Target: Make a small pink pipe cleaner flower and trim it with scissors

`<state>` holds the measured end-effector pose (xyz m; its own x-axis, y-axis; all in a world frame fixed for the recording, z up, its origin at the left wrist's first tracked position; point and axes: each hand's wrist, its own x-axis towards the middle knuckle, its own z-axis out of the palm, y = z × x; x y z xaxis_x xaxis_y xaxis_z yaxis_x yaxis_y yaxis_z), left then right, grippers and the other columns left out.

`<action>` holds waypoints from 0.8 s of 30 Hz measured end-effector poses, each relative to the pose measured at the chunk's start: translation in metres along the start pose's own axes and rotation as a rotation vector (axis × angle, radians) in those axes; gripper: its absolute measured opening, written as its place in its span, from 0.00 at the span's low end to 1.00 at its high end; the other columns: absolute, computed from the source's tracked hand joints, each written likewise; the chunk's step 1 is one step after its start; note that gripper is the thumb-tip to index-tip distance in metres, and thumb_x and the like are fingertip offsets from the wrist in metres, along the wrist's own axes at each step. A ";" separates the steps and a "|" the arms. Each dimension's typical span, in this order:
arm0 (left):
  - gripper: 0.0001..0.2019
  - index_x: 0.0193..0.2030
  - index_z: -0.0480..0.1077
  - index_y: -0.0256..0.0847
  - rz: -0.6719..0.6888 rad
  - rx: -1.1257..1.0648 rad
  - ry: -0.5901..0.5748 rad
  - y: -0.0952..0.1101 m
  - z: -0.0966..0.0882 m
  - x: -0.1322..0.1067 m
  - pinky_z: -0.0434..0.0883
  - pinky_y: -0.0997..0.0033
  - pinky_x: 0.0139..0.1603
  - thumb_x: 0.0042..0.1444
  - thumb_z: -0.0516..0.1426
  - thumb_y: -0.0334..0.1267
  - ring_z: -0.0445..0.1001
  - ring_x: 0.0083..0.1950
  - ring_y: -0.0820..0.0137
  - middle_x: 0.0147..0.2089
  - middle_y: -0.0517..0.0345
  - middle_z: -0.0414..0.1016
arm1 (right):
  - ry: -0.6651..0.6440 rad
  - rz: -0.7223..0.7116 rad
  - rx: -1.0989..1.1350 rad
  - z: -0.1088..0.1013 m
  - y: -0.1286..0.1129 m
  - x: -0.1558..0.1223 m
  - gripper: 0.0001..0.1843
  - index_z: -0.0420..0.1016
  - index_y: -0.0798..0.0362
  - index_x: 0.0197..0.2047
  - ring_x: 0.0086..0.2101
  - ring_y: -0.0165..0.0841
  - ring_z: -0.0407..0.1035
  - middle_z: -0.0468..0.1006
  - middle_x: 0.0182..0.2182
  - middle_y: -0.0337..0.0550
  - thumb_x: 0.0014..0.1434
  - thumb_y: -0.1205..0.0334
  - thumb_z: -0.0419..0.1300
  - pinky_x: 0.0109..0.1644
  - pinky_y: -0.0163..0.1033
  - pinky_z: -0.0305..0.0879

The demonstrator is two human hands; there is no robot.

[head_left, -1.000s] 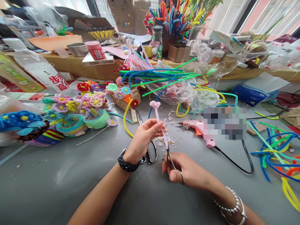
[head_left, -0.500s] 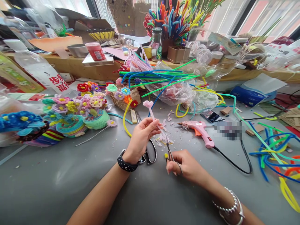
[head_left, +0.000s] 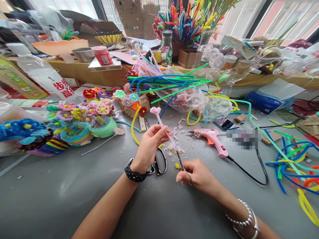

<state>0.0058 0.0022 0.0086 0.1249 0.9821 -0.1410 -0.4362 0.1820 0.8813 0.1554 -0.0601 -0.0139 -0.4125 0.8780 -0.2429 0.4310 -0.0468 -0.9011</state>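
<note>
My left hand (head_left: 149, 146) pinches a pale pink pipe-cleaner stem (head_left: 163, 126) topped with a small pink flower (head_left: 156, 110), tilted up and to the left. My right hand (head_left: 198, 175) grips small scissors (head_left: 181, 162), their blades pointing up at the stem's lower end. Pink fluff trimmings (head_left: 174, 147) lie on the grey table (head_left: 74, 186) just beyond both hands. A tiny yellow bit (head_left: 176, 165) rests beside the scissors.
Larger black-handled scissors (head_left: 159, 159) lie under my left hand. A pink glue gun (head_left: 211, 136) with a black cord sits to the right. Pipe-cleaner flowers (head_left: 82, 116) fill the left; loose coloured stems (head_left: 294, 159) lie at the right and in a pile (head_left: 174, 84) behind.
The pink stem has tilted further left and its flower has dropped lower. My right hand with the small scissors has drawn back slightly towards me and to the right.
</note>
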 end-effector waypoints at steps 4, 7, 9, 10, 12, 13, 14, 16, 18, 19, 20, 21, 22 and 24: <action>0.07 0.28 0.66 0.36 -0.009 0.024 -0.031 -0.001 0.000 0.000 0.67 0.81 0.31 0.44 0.59 0.37 0.70 0.28 0.80 0.26 0.63 0.71 | -0.110 -0.080 0.029 -0.001 0.001 -0.001 0.37 0.62 0.57 0.19 0.19 0.24 0.52 0.60 0.15 0.35 0.41 0.27 0.42 0.21 0.30 0.47; 0.07 0.28 0.66 0.36 -0.042 0.061 -0.068 -0.002 0.000 0.000 0.67 0.81 0.30 0.44 0.59 0.37 0.70 0.28 0.80 0.27 0.62 0.72 | -0.148 -0.106 0.059 -0.001 -0.001 -0.002 0.38 0.64 0.58 0.24 0.20 0.24 0.54 0.61 0.17 0.35 0.42 0.27 0.40 0.22 0.30 0.48; 0.07 0.28 0.67 0.36 -0.060 0.083 -0.091 -0.003 0.000 0.000 0.67 0.81 0.30 0.45 0.59 0.37 0.70 0.28 0.79 0.27 0.61 0.72 | -0.145 -0.101 0.061 -0.001 -0.002 -0.002 0.38 0.64 0.58 0.24 0.20 0.25 0.54 0.61 0.17 0.35 0.41 0.27 0.40 0.22 0.30 0.49; 0.07 0.29 0.67 0.36 -0.064 0.090 -0.103 -0.004 0.000 0.000 0.67 0.81 0.30 0.45 0.59 0.37 0.70 0.28 0.79 0.27 0.61 0.72 | -0.144 -0.098 0.061 -0.001 -0.003 -0.002 0.38 0.64 0.58 0.24 0.20 0.25 0.54 0.61 0.17 0.35 0.41 0.27 0.40 0.22 0.30 0.49; 0.07 0.29 0.67 0.36 -0.067 0.100 -0.122 -0.004 0.000 -0.001 0.67 0.81 0.30 0.45 0.59 0.37 0.70 0.28 0.79 0.27 0.61 0.72 | -0.144 -0.092 0.061 -0.001 -0.003 -0.002 0.38 0.64 0.58 0.24 0.20 0.24 0.54 0.60 0.17 0.35 0.41 0.27 0.41 0.22 0.30 0.49; 0.07 0.30 0.67 0.36 -0.068 0.104 -0.128 -0.005 0.000 -0.001 0.67 0.80 0.31 0.45 0.59 0.37 0.71 0.28 0.79 0.27 0.61 0.71 | -0.144 -0.087 0.060 -0.001 -0.003 -0.002 0.38 0.64 0.58 0.23 0.19 0.24 0.53 0.60 0.16 0.35 0.40 0.26 0.41 0.22 0.30 0.49; 0.07 0.30 0.67 0.36 -0.068 0.107 -0.129 -0.005 -0.001 -0.001 0.67 0.80 0.31 0.45 0.59 0.37 0.71 0.28 0.79 0.28 0.61 0.71 | -0.143 -0.078 0.059 -0.001 -0.003 -0.002 0.38 0.63 0.58 0.22 0.19 0.24 0.53 0.59 0.16 0.35 0.40 0.26 0.41 0.21 0.30 0.48; 0.07 0.30 0.67 0.36 -0.062 0.106 -0.124 -0.005 -0.001 -0.001 0.68 0.80 0.31 0.45 0.59 0.37 0.71 0.29 0.78 0.28 0.61 0.71 | -0.131 -0.054 0.069 0.000 -0.001 -0.002 0.37 0.62 0.57 0.20 0.18 0.23 0.51 0.57 0.15 0.34 0.39 0.26 0.42 0.21 0.30 0.47; 0.07 0.30 0.66 0.36 -0.045 0.097 -0.112 -0.005 -0.002 0.000 0.68 0.79 0.32 0.45 0.59 0.37 0.71 0.29 0.78 0.28 0.61 0.71 | -0.097 -0.027 0.090 0.000 0.000 -0.001 0.36 0.60 0.57 0.18 0.18 0.23 0.50 0.56 0.14 0.33 0.40 0.27 0.43 0.20 0.30 0.45; 0.07 0.30 0.66 0.36 -0.036 0.092 -0.106 -0.005 -0.002 0.000 0.68 0.79 0.32 0.45 0.59 0.37 0.70 0.29 0.78 0.28 0.61 0.71 | -0.075 -0.018 0.097 0.001 0.000 -0.001 0.36 0.60 0.57 0.18 0.18 0.23 0.50 0.55 0.14 0.33 0.40 0.27 0.43 0.20 0.30 0.45; 0.07 0.29 0.66 0.36 -0.029 0.088 -0.101 -0.005 -0.002 0.000 0.68 0.79 0.33 0.45 0.58 0.37 0.70 0.29 0.78 0.28 0.61 0.71 | -0.053 -0.011 0.096 0.001 0.000 -0.001 0.35 0.60 0.56 0.18 0.18 0.23 0.49 0.55 0.13 0.33 0.40 0.28 0.44 0.20 0.30 0.44; 0.07 0.29 0.66 0.36 -0.025 0.085 -0.095 -0.004 -0.002 0.000 0.68 0.79 0.33 0.45 0.58 0.38 0.70 0.29 0.78 0.28 0.61 0.71 | -0.032 -0.005 0.089 0.001 0.001 0.000 0.35 0.59 0.56 0.17 0.18 0.23 0.49 0.55 0.13 0.33 0.40 0.28 0.45 0.20 0.30 0.44; 0.07 0.29 0.66 0.36 -0.024 0.084 -0.087 -0.004 -0.002 0.000 0.68 0.79 0.33 0.45 0.58 0.38 0.70 0.29 0.78 0.28 0.61 0.71 | -0.014 0.002 0.079 0.002 0.001 0.000 0.35 0.59 0.56 0.16 0.18 0.23 0.49 0.56 0.13 0.33 0.40 0.28 0.46 0.20 0.30 0.44; 0.08 0.29 0.65 0.36 -0.022 0.081 -0.077 -0.004 -0.002 0.001 0.68 0.79 0.33 0.45 0.58 0.38 0.70 0.28 0.78 0.28 0.61 0.71 | 0.018 0.019 0.061 0.002 0.001 0.001 0.34 0.57 0.56 0.14 0.18 0.23 0.48 0.56 0.13 0.33 0.39 0.28 0.47 0.21 0.30 0.44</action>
<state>0.0060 0.0023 0.0041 0.2030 0.9707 -0.1284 -0.3596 0.1959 0.9123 0.1534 -0.0601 -0.0154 -0.3898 0.8852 -0.2538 0.3882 -0.0919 -0.9170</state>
